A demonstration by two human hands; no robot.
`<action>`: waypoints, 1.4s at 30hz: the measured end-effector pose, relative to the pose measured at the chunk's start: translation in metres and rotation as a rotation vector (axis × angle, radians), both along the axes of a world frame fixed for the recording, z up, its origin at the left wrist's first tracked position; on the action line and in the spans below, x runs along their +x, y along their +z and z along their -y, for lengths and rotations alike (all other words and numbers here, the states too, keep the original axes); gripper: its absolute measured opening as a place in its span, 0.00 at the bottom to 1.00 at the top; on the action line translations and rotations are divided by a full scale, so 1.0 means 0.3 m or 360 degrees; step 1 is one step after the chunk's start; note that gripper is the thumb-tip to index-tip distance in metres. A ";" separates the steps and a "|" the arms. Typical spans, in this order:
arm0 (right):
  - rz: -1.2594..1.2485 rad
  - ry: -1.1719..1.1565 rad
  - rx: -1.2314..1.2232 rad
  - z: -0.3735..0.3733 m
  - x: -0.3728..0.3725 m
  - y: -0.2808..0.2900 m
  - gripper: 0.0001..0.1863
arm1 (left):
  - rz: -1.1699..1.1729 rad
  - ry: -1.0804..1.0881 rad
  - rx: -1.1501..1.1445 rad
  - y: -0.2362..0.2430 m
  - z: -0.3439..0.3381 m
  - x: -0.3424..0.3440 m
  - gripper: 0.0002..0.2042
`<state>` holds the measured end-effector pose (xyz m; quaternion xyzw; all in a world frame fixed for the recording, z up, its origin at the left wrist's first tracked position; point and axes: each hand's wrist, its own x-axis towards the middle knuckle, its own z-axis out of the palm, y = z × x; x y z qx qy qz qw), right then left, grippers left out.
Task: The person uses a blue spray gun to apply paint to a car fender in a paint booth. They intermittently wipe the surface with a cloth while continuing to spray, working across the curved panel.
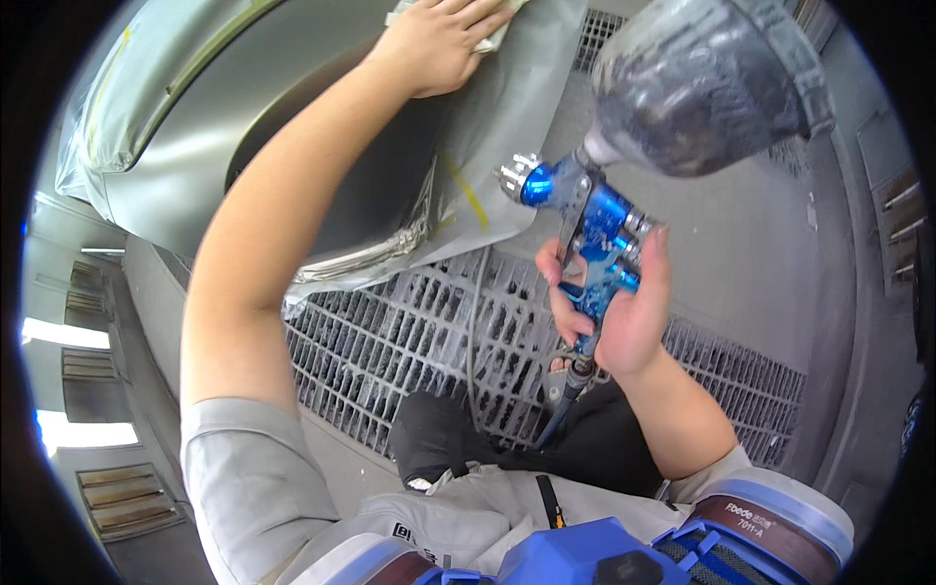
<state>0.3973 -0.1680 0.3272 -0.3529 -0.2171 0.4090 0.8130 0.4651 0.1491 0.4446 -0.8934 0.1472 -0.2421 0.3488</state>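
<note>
My right hand (634,317) is wrapped round the handle of a blue spray gun (606,214). Its silver nozzle points left, and a paint-smeared translucent cup (697,93) sits on top, tilted to the right. An air hose (561,417) runs down from the gun's grip. Farther up and to the left, my left hand (434,44) presses a pale folded cloth (495,39) against the upper part of a grey car body panel (336,127). The fingers lie over the cloth, and the frame's upper edge cuts off part of it.
Clear masking film (497,185) with yellow tape surrounds the panel and hangs over its edge. Underfoot lies a metal floor grating (380,336) with a thin grey hose (476,331) across it. My blue respirator (585,556) fills the lower edge. Louvred vents (122,499) line the left wall.
</note>
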 end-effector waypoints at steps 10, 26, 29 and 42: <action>-0.0007 -0.0053 -0.0057 -0.005 0.016 0.000 0.45 | -0.0568 0.0371 0.0247 -0.432 -0.160 -0.499 0.38; 0.0222 -0.0081 -0.0313 0.011 0.066 -0.053 0.43 | -0.1549 0.0910 0.0348 -0.568 -0.362 -0.943 0.43; 0.0210 -0.0057 -0.0342 0.013 0.069 -0.052 0.43 | -0.1324 0.0578 0.0429 -0.510 -0.369 -0.992 0.42; 0.0174 0.0047 -0.0256 -0.029 0.048 -0.045 0.43 | 0.0190 0.0475 -0.0005 -0.107 -0.006 -0.401 0.35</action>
